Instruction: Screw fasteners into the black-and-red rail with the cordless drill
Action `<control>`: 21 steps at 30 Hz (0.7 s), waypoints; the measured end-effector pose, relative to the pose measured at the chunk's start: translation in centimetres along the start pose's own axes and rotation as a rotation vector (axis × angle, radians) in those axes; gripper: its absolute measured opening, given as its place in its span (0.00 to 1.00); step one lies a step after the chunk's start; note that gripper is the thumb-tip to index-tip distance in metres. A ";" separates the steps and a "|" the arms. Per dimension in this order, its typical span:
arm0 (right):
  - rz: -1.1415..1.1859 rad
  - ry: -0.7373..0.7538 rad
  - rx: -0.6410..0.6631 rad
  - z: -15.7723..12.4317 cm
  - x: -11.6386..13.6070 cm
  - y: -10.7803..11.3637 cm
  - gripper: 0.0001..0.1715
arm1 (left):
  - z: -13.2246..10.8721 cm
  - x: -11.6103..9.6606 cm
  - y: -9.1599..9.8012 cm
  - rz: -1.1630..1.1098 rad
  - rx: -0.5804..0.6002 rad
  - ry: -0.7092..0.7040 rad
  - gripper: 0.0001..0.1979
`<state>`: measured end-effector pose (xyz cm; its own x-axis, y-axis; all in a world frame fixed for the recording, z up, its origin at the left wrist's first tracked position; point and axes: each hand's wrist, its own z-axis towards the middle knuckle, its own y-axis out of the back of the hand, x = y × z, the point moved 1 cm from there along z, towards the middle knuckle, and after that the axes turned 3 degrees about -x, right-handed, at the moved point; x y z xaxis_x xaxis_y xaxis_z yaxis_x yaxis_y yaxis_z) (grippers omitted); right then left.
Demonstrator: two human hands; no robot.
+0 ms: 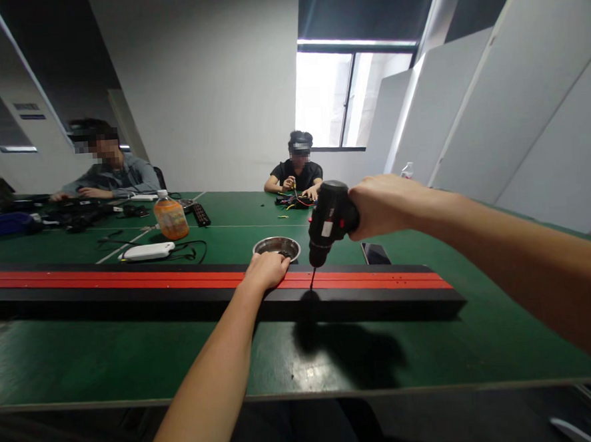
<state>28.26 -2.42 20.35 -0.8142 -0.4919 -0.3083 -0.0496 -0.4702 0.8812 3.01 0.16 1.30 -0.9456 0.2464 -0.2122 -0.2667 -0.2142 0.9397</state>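
A long black beam with a red grooved top point(163, 277) lies across the green table. My right hand point(375, 206) is closed around the grip of a black power drill point(328, 222). The drill points down, its thin bit reaching the red top; whether a screw is under the tip is too small to tell. To the left of the bit, my left hand point(267, 271) lies over the beam, fingers bent together at its far edge and partly hidden. Just beyond those fingers stands a round metal bowl point(289, 241) holding small dark pieces.
Behind the beam are a phone point(376, 253), a white power strip point(147, 251) with a cable, an orange drink bottle point(170, 218) and a black remote-like strip point(201, 213). Two people sit across the table point(134, 364), one handling coloured wires point(294, 200).
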 end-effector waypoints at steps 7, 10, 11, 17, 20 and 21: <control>0.083 0.071 -0.049 2.1 0.7 0.6 0.20 | 0.0 0.0 0.1 0.000 -0.004 -0.002 0.26; 0.102 0.050 -0.042 1.9 0.7 0.6 0.18 | -0.1 0.0 0.1 -0.004 -0.017 -0.008 0.26; 0.109 0.049 -0.035 1.8 0.6 0.6 0.18 | -0.1 0.0 0.0 -0.001 -0.020 -0.010 0.26; 0.081 0.032 -0.016 1.3 0.0 -0.2 0.20 | 0.2 0.2 -0.4 0.055 -0.066 -0.010 0.28; 0.062 0.003 -0.034 0.8 -0.4 -0.5 0.21 | 0.2 0.3 -0.5 0.047 -0.056 -0.002 0.28; 0.056 -0.011 -0.034 0.4 -0.5 -0.5 0.21 | 0.2 0.3 -0.4 0.040 -0.050 0.000 0.28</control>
<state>28.47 -1.57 20.19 -0.8216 -0.5101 -0.2548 0.0156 -0.4668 0.8842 2.87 0.47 0.87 -0.9557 0.2367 -0.1752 -0.2380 -0.2709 0.9327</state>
